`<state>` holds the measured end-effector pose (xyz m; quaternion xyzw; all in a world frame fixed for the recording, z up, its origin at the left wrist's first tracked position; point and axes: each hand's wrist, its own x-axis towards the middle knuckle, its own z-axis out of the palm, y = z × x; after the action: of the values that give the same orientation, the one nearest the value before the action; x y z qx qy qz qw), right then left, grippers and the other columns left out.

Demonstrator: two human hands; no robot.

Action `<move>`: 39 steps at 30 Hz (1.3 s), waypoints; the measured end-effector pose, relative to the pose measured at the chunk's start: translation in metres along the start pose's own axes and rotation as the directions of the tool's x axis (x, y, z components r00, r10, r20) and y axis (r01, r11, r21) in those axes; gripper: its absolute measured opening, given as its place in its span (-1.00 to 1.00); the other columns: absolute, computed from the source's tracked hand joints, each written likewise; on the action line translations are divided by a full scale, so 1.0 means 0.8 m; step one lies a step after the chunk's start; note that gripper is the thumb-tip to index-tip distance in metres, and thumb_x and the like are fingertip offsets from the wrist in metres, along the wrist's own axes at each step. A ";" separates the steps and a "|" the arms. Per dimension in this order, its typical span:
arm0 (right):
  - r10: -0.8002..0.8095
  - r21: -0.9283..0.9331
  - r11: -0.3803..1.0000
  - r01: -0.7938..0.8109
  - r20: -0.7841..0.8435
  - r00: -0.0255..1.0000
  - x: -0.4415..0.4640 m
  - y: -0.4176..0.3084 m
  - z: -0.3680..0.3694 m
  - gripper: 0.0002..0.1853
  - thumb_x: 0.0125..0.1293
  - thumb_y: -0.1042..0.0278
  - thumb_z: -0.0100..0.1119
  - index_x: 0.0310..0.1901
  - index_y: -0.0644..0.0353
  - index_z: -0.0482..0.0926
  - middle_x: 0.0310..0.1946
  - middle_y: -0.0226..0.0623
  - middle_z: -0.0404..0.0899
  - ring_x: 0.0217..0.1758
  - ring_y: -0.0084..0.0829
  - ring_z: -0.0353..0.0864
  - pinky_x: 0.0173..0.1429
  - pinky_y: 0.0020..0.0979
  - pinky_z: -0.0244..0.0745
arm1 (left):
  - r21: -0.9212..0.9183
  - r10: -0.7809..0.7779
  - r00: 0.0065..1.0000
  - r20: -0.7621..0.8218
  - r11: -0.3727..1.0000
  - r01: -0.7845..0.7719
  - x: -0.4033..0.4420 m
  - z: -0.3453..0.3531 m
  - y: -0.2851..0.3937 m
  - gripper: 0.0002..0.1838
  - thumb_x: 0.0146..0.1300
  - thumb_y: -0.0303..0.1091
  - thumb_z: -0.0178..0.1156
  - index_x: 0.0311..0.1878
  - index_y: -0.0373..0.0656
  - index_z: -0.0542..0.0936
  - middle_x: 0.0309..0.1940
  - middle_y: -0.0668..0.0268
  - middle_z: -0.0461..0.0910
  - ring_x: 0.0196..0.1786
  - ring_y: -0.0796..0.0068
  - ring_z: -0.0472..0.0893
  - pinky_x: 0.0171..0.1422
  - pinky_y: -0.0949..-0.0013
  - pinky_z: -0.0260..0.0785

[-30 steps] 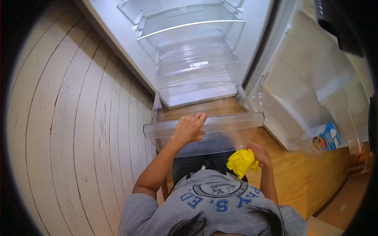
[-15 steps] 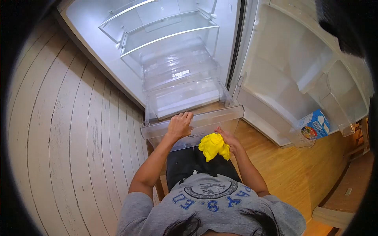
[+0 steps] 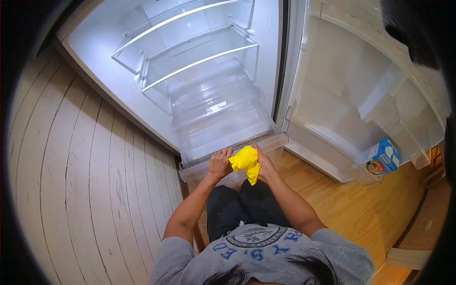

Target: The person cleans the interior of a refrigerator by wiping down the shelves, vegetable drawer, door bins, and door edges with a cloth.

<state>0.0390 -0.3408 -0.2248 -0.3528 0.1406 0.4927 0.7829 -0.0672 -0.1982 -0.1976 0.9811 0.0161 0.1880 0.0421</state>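
Drawer [image 3: 228, 129] has slid inward, left hand [image 3: 220, 163] gripping its front, right hand [image 3: 264, 165] partly hidden behind its clutched yellow cloth [image 3: 245, 159].

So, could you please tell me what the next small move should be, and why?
I would probably ease the clear drawer straight back with the left hand: its front stands just out from the fridge, and that hand's fingers are already at its top edge, while the right hand holds the yellow cloth close by.
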 end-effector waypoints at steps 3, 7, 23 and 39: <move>-0.148 0.007 0.989 0.148 -0.069 0.987 0.002 -0.002 0.019 -0.55 0.22 -0.09 0.16 -0.17 0.19 0.50 -0.34 -0.37 0.58 -0.31 -0.43 0.61 -0.22 -0.32 0.56 | -0.001 -0.008 1.000 -0.012 1.000 0.008 0.012 0.010 -0.018 -0.52 -0.19 -0.16 0.36 -0.20 -0.10 0.41 -0.39 0.29 0.47 -0.32 0.26 0.54 -0.30 0.25 0.40; -0.159 0.040 0.986 0.159 -0.002 0.987 0.016 -0.009 0.023 -0.57 0.20 -0.05 0.19 -0.16 0.19 0.49 -0.33 -0.36 0.57 -0.28 -0.43 0.60 -0.19 -0.34 0.55 | 0.021 -0.017 0.999 -0.031 1.000 0.017 0.022 0.024 -0.031 -0.53 -0.18 -0.15 0.36 -0.21 -0.10 0.40 -0.40 0.28 0.46 -0.33 0.26 0.53 -0.30 0.25 0.39; -0.265 0.108 0.958 0.266 -0.029 0.964 0.042 0.009 0.000 -0.66 0.26 0.04 0.15 -0.06 0.08 0.48 -0.32 -0.43 0.55 -0.25 -0.47 0.57 -0.14 -0.34 0.54 | -0.011 -0.050 0.997 -0.064 0.999 0.049 0.019 0.032 -0.026 -0.74 -0.05 -0.33 0.15 -0.25 -0.12 0.41 -0.43 0.28 0.45 -0.34 0.31 0.53 -0.30 0.30 0.38; -0.277 0.149 0.949 0.277 -0.020 0.961 0.040 0.009 0.019 -0.64 0.25 0.00 0.15 -0.09 0.09 0.48 -0.32 -0.42 0.55 -0.24 -0.48 0.58 -0.12 -0.37 0.54 | 0.058 -0.021 0.998 -0.059 0.998 0.024 0.029 0.025 -0.039 -0.74 -0.07 -0.39 0.13 -0.24 -0.13 0.42 -0.43 0.28 0.44 -0.35 0.30 0.51 -0.30 0.30 0.36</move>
<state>0.0464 -0.3071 -0.2352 -0.3087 0.1261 0.3661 0.8688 -0.0387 -0.1674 -0.2106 0.9758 0.0338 0.2157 0.0149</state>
